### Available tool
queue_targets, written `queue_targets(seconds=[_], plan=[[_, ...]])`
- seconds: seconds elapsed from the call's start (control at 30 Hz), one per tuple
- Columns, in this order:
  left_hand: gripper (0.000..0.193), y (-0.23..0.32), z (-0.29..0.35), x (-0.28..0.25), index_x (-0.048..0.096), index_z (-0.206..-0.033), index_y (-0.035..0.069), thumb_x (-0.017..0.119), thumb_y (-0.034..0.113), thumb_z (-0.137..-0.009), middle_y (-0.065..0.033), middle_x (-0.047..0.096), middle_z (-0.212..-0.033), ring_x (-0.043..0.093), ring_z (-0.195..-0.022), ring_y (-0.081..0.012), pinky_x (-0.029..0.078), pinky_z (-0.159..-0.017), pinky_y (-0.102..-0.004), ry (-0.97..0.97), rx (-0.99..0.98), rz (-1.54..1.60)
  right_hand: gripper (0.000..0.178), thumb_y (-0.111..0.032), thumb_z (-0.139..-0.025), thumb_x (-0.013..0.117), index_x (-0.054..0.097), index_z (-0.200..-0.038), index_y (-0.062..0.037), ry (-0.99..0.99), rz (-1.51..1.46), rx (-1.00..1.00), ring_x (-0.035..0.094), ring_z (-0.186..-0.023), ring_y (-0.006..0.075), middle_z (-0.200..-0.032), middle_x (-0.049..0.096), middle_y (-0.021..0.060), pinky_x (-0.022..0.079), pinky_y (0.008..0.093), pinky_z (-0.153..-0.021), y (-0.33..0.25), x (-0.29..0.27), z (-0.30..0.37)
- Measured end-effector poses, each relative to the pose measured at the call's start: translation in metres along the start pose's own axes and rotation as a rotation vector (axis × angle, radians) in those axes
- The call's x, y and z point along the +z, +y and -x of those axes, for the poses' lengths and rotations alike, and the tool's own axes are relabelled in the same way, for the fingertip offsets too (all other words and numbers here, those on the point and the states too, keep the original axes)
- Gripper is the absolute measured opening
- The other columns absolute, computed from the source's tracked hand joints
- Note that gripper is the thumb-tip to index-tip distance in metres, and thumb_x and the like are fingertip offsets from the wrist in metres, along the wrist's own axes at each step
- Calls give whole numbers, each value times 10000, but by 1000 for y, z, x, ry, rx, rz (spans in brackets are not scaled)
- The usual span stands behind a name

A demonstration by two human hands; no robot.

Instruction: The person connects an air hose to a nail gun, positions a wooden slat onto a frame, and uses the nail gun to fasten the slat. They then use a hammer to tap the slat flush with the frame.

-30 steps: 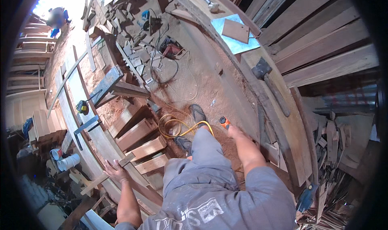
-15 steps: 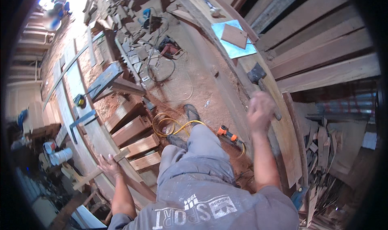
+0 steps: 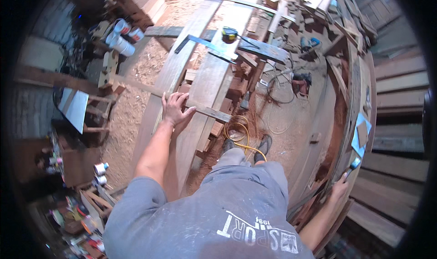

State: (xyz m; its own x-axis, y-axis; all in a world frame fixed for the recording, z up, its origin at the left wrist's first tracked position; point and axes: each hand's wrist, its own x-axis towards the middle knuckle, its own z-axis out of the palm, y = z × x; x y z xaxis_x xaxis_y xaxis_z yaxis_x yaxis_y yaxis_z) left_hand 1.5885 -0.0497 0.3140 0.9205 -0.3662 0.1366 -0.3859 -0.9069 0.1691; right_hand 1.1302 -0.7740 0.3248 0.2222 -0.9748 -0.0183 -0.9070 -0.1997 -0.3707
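My left hand [image 3: 175, 110] rests on a narrow wooden strip [image 3: 213, 112], fingers spread over it and thumb out to the side. That strip lies crosswise over two long planks [image 3: 203, 87]. On the right, my right hand [image 3: 338, 189] is closed round the handle of a hammer [image 3: 354, 163], whose head points away from me above the long wooden beam. Farther up the planks lie a metal square [image 3: 200, 41] and a yellow-and-black tape measure [image 3: 230, 33].
A light blue sheet with a wooden piece [image 3: 362, 134] lies on the right-hand beam. Yellow hose [image 3: 236, 127] coils near my feet. A red power tool [image 3: 301, 83] and offcuts cover the floor ahead. White buckets [image 3: 121, 45] stand at the far left.
My view has swung left. My right hand, earlier beside the hammer lying on the beam, now grips its handle. My left hand has shifted onto the strip.
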Motion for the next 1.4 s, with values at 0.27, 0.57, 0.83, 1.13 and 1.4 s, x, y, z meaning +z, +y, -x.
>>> queue_targets(seconds=[0.27, 0.57, 0.83, 1.13, 1.4], plan=[[605, -28, -3, 10, 695, -1037, 173, 813, 708, -779, -75, 597, -1081, 599, -1093, -307, 415, -1088, -541, 13, 163, 215, 403, -471, -1109, 601, 657, -1068, -74, -478, -602, -107, 527, -599, 72, -765, 557, -29, 434, 247, -521, -194, 33, 169], [582, 6, 18, 24, 700, -942, 199, 769, 752, -773, -19, 586, -1027, 598, -968, -260, 439, -865, -450, 140, -1, 174, 355, -381, -1109, 636, 636, -1098, -26, -745, -594, -500, 519, -594, 75, -697, 542, -16, 417, 265, -528, -291, 55, 249], [612, 38, 49, 14, 724, -1002, 143, 789, 714, -791, -66, 586, -1042, 561, -1021, -303, 447, -892, -484, 295, -145, 202, 335, -358, -1088, 666, 654, -1101, -24, -908, -517, -556, 555, -640, 78, -725, 585, -3, 452, 283, -570, -348, 56, 271], [616, 43, 63, 9, 741, -1061, 134, 788, 692, -806, -71, 617, -1072, 580, -1028, -303, 466, -911, -474, 282, -118, 171, 302, -331, -1073, 693, 576, -1141, -61, -1071, -725, -592, 510, -625, 49, -785, 558, -28, 428, 238, -549, -374, 63, 275], [615, 38, 61, 11, 754, -1046, 148, 782, 713, -803, -58, 620, -1044, 580, -1013, -302, 453, -913, -471, 286, -169, 198, 239, -278, -1111, 630, 568, -1150, -50, -981, -671, -663, 546, -653, 83, -841, 573, 1, 455, 248, -568, -381, 74, 269]])
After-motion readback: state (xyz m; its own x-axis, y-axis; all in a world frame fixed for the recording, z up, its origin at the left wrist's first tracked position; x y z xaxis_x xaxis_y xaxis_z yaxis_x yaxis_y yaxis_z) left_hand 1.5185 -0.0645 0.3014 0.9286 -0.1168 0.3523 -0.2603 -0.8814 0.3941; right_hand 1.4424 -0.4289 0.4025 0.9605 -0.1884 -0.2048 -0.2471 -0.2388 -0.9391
